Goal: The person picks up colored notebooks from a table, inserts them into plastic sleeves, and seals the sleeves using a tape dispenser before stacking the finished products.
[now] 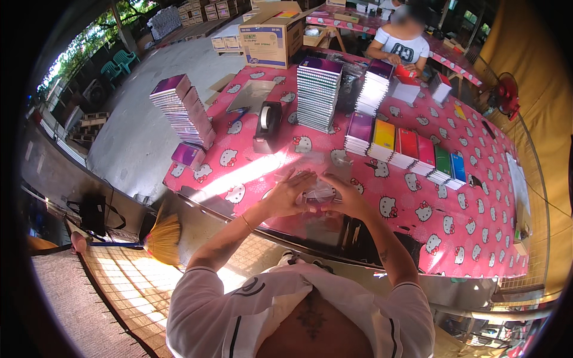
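At the near edge of the table, both my hands are around a small pack in shiny clear plastic [321,194], with a strip of purple showing at its near side. My left hand [290,196] lies along the left of the pack, fingers stretched across its top. From the right, my right hand [346,198] grips it with thumb and fingers curved round. Fingers and glare hide most of the contents. Just beyond stands a black tape dispenser [267,128] with a roll of clear tape.
Purple packs form a leaning stack [182,110] at the left edge. Spiral notebooks [319,95] stand in tall piles, with a row of coloured notebooks [406,149] at right. Opposite, a person [403,45] handles a red notebook. A cardboard box [271,39] stands at the back.
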The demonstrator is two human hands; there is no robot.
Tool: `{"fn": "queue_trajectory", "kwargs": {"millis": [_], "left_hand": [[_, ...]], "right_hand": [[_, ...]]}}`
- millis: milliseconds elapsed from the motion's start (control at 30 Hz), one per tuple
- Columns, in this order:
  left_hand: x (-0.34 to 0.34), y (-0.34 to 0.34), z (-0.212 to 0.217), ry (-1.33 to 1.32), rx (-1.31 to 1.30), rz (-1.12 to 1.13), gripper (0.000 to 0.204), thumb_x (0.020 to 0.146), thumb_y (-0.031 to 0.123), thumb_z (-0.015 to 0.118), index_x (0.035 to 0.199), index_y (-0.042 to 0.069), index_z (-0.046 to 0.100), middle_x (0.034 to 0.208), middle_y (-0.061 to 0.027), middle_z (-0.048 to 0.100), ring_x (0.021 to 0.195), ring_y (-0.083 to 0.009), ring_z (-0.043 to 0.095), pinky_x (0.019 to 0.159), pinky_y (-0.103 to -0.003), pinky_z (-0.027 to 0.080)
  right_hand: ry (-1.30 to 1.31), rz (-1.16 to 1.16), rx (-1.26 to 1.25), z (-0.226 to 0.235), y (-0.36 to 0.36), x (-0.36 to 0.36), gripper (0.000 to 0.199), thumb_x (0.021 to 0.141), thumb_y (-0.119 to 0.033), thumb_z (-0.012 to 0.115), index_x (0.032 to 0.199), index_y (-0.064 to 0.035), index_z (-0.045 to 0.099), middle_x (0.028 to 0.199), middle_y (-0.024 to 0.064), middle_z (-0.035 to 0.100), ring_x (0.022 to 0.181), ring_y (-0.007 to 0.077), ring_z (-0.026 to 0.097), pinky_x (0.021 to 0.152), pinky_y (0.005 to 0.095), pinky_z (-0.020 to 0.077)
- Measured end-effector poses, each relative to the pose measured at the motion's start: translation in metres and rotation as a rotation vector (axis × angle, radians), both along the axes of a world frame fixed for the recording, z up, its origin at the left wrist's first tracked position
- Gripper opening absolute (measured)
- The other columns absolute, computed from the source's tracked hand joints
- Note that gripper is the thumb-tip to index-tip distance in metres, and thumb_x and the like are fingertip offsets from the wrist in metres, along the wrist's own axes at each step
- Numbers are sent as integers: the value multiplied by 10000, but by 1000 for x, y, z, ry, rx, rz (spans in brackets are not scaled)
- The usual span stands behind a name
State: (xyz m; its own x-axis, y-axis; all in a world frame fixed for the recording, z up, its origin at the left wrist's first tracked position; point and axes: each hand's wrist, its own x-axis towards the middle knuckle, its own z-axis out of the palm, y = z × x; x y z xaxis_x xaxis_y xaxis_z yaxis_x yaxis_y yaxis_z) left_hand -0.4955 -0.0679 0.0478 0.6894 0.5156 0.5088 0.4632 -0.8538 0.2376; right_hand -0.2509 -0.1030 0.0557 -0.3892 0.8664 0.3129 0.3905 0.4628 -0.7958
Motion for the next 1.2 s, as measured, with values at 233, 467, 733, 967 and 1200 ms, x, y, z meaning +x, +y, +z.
{"fn": "queue_trajectory", "kwargs": {"millis": [233,467,733,967,1200], "left_hand": [[8,-3,-4,-74,-185,-59,344,814,120,746,1153,86,701,1162,-128,672,1048,-276,651,852,-384,539],[32,31,9,76,-429,232,156,836,218,710,879,69,696,824,-136,714,799,-289,704,690,-392,560],[38,49,6,2,-563,203,289,843,242,743,1028,56,621,886,-129,691,848,-246,690,742,-387,539],[-40,150,-61,-594,-333,620,434,781,290,814,1117,58,670,886,-101,672,814,-250,618,754,-377,510],[-122,199,-98,-1004,-885,641,251,846,173,727,1039,15,701,897,-85,705,829,-168,649,706,-310,499]], "right_hand": [[-118,-151,287,-46,-5,-4,336,824,-143,754,1139,-72,660,1159,115,682,1148,297,616,975,419,470],[104,-212,-122,-34,0,-19,540,827,-127,755,1292,-36,495,1125,173,662,1056,311,638,909,422,482],[575,-128,-401,-64,27,-8,460,844,-37,738,1258,-34,539,1146,79,570,999,173,603,867,314,511],[735,-217,-532,-74,26,-18,411,878,9,695,1262,-43,558,1140,39,577,1011,116,581,875,266,503],[733,-195,-544,-61,22,-31,385,883,-10,693,1245,-35,564,1137,34,574,1008,113,575,899,268,489]]}}
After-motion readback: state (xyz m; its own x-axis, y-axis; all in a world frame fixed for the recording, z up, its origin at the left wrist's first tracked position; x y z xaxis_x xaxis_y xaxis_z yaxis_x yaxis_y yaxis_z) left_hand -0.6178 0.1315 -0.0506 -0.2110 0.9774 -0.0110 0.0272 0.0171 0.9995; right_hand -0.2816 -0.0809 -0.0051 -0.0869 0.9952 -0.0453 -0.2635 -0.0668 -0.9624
